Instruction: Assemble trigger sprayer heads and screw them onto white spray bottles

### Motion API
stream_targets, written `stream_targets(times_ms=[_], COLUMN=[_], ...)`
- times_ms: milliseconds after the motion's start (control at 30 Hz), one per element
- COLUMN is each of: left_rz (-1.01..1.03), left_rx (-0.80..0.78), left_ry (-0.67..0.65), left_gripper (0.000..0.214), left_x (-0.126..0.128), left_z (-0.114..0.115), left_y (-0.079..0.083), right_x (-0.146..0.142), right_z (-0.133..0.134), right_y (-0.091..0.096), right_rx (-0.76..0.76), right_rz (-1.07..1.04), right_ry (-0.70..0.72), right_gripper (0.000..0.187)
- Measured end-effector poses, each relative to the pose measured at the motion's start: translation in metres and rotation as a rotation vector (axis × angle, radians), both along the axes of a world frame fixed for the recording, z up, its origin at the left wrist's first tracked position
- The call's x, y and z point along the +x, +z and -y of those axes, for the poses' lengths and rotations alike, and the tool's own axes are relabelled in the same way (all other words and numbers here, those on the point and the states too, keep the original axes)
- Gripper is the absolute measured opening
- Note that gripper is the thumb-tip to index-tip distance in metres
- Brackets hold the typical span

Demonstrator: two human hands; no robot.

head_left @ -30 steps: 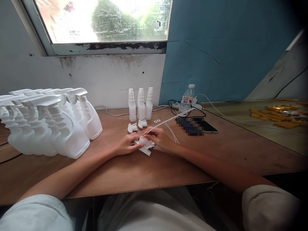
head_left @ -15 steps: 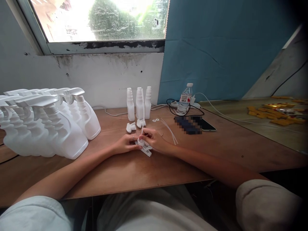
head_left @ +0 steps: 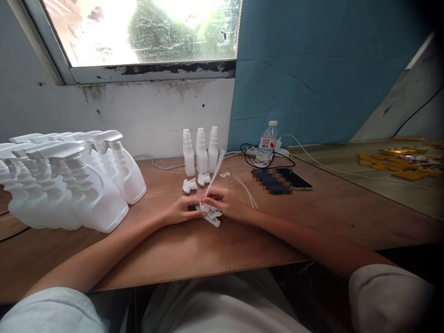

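Note:
My left hand [head_left: 182,209] and my right hand [head_left: 227,203] meet over a white spray trigger head [head_left: 211,215] resting on the wooden table [head_left: 208,249]. Both hands are closed on it, fingertips pinching its neck. A thin white dip tube [head_left: 214,176] rises from the head, slanting up and to the right. Just beyond the hands lie two more white trigger heads [head_left: 196,182]. Behind those stand three small white bottles without caps [head_left: 201,151]. Loose white tubes [head_left: 245,188] and two small white washers [head_left: 225,174] lie to the right of the hands.
A group of several finished white spray bottles [head_left: 69,180] fills the left of the table. A phone [head_left: 282,179], a water bottle [head_left: 265,144] and cables [head_left: 274,159] lie at the right back. Yellow parts [head_left: 398,162] lie on a surface far right.
The dip tube has swung from lying far right to upright and now slants slightly right. Both hands stayed closed on the trigger head in the same place.

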State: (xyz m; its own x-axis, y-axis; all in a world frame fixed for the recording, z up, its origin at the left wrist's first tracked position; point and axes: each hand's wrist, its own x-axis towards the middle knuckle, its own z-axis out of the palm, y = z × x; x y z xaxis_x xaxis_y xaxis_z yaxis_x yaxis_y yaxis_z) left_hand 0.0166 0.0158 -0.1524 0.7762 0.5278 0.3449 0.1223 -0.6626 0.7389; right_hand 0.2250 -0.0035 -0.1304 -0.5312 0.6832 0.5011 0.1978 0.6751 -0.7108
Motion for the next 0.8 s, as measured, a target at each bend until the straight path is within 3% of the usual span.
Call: stream_targets(times_ms=[100, 167, 267, 367, 467, 567, 667, 800], left_rz=[0.015, 0.031, 0.054, 0.038, -0.041, -0.063, 0.065, 0.255], left_rx=[-0.153, -0.278, -0.358, -0.313, -0.183, -0.044, 0.081, 0.198], left_ry=[0.057, 0.117, 0.165, 0.166, 0.152, 0.202, 0.482, 0.838], left_gripper=[0.039, 0.042, 0.043, 0.042, 0.043, 0.053, 0.067, 0.053], left_x=[0.0, -0.001, -0.001, 0.001, 0.004, 0.003, 0.0, -0.002], left_z=[-0.001, -0.002, -0.003, -0.001, -0.002, -0.02, -0.06, -0.125], left_y=[-0.001, -0.002, -0.001, 0.003, 0.008, 0.015, 0.028, 0.05], right_x=[0.014, 0.024, 0.034, 0.035, 0.033, 0.035, 0.04, 0.046], right_z=[-0.003, -0.006, -0.006, -0.004, -0.005, -0.007, -0.01, -0.016], right_y=[0.003, 0.006, 0.011, 0.016, 0.018, 0.02, 0.023, 0.032], right_rx=[0.161, 0.415, 0.841, 1.078, 1.176, 1.239, 1.216, 0.998], right_rz=[-0.008, 0.053, 0.31, 0.498, 0.56, 0.585, 0.534, 0.232], right_ry=[-0.094, -0.156, -0.109, -0.07, -0.099, -0.153, -0.222, -0.371], right_gripper=[0.027, 0.022, 0.01, 0.027, 0.037, 0.034, 0.024, 0.017])
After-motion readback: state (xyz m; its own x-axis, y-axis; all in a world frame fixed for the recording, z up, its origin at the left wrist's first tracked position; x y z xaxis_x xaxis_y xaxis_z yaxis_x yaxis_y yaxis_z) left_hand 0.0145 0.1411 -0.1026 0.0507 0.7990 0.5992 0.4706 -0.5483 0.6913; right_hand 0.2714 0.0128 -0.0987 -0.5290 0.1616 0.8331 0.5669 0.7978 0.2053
